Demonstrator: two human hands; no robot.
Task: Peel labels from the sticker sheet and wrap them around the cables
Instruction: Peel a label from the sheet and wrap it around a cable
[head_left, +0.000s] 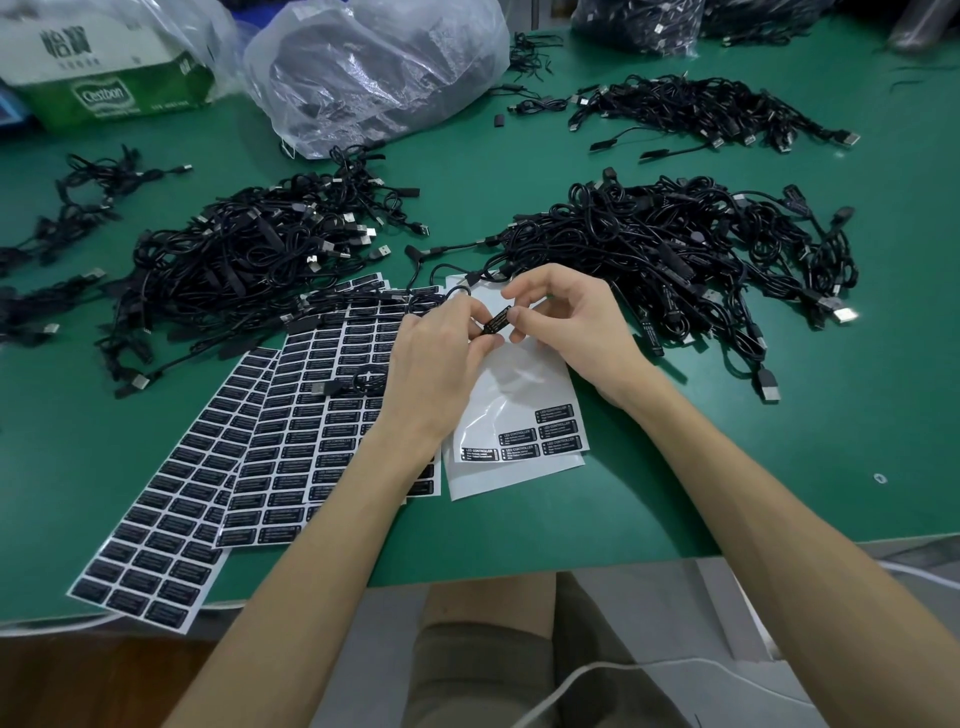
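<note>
Both hands meet above a nearly used-up white sticker sheet (511, 415) that carries several black labels at its lower end. My left hand (441, 358) and my right hand (566, 322) pinch a small black controller piece (496, 323) of a cable between their fingertips; a black label with white print lies on it. The cable (457, 291) loops away behind my left hand. Full label sheets (291, 431) fan out to the left, with a coiled cable (358, 382) lying on them.
Big heaps of black USB cables lie on the green table: one left (244, 260), one right (691, 249), one far right (706, 109). Plastic bags (374, 67) and a green carton (114, 88) stand at the back. The table's front edge (519, 566) is near my lap.
</note>
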